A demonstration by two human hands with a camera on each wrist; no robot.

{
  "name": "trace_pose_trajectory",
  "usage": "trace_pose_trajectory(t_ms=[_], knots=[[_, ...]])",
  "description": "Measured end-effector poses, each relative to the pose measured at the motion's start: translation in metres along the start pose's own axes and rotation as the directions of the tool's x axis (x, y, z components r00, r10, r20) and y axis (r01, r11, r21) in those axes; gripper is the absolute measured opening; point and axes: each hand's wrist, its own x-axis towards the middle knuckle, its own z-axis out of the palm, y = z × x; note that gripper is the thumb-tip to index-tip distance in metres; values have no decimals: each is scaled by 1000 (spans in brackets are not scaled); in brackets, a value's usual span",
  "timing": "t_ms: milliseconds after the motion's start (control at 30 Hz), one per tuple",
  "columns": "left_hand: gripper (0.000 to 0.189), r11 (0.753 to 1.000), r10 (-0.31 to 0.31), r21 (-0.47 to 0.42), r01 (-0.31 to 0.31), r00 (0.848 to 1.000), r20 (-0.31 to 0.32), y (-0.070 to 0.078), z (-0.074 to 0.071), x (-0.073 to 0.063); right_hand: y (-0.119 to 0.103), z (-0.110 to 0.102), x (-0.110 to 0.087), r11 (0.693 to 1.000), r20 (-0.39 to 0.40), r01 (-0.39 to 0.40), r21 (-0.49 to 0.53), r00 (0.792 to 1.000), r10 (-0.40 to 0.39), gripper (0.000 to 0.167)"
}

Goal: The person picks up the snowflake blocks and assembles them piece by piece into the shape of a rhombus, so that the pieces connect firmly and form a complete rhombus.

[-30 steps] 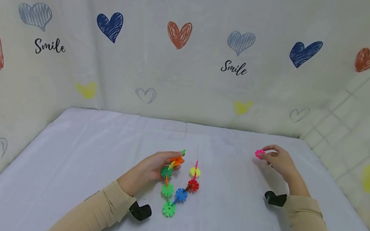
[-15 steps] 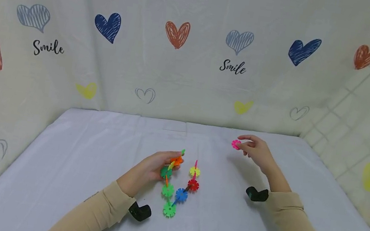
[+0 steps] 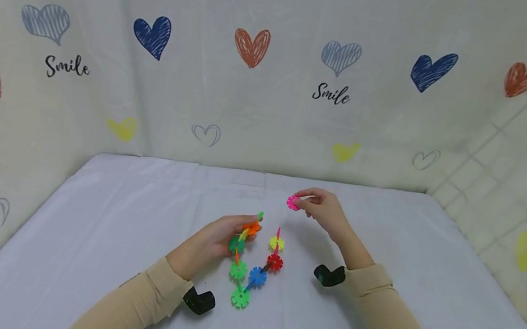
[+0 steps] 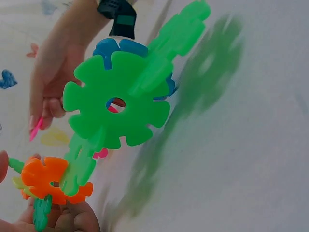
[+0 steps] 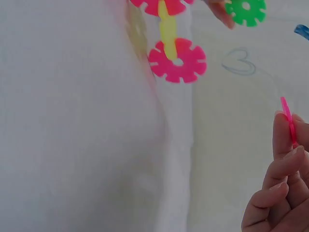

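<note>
My left hand grips the upper left part of a U-shaped chain of notched plastic discs, about an orange disc. A green end disc pokes out past its fingertips. Green discs, such as the lowest one, form the bottom, and a blue disc, a red disc and a yellow disc climb the right side. At that side's tip, a pink disc shows in the right wrist view. Beyond the chain, my right hand pinches a loose pink disc between thumb and finger, apart from the chain.
A white cloth covers the table. Behind it hangs a pale backdrop printed with hearts and words. Black wrist camera mounts stick out from both sleeves.
My right hand has carried the pink disc leftward from the table's right side to just behind the chain. The left hand and chain have stayed nearly still.
</note>
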Motion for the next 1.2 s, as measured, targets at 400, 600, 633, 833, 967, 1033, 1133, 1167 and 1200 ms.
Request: trace_pose_trajectory(t_ms=[400, 600, 633, 833, 967, 1033, 1133, 1167, 1200], knots=[[49, 999, -9, -32, 9, 1000, -6, -1, -3, -1, -11, 48, 3, 990, 23, -81, 116, 997, 79, 32], [48, 999, -9, -44, 9, 1000, -6, 1, -1, -1, -14, 55, 2, 988, 19, -81, 135, 997, 80, 29], [48, 999, -9, -44, 9, 1000, -6, 1, -1, 0, -15, 55, 3, 987, 18, -83, 141, 997, 81, 29], [50, 999, -13, -40, 13, 1000, -9, 0, 0, 0, -14, 56, 3, 983, 24, -90, 159, 996, 88, 28], [51, 999, -14, -32, 14, 1000, -3, -1, 0, 1, -14, 57, 2, 982, 19, -96, 161, 995, 94, 26], [51, 1000, -13, -29, 13, 1000, 4, 0, 0, 1, -16, 58, 1, 984, 12, -92, 154, 996, 91, 26], [50, 1000, -5, -15, 5, 1000, 25, 0, 0, 1, -17, 59, 0, 988, 5, -71, 140, 997, 71, 26], [49, 1000, -3, -13, 3, 999, 33, 0, 0, 0, -17, 60, 0, 989, 3, -62, 135, 998, 63, 27], [49, 1000, 0, -10, 1, 999, 41, 0, 0, 0, -18, 60, 0, 990, 0, -55, 131, 998, 56, 26]])
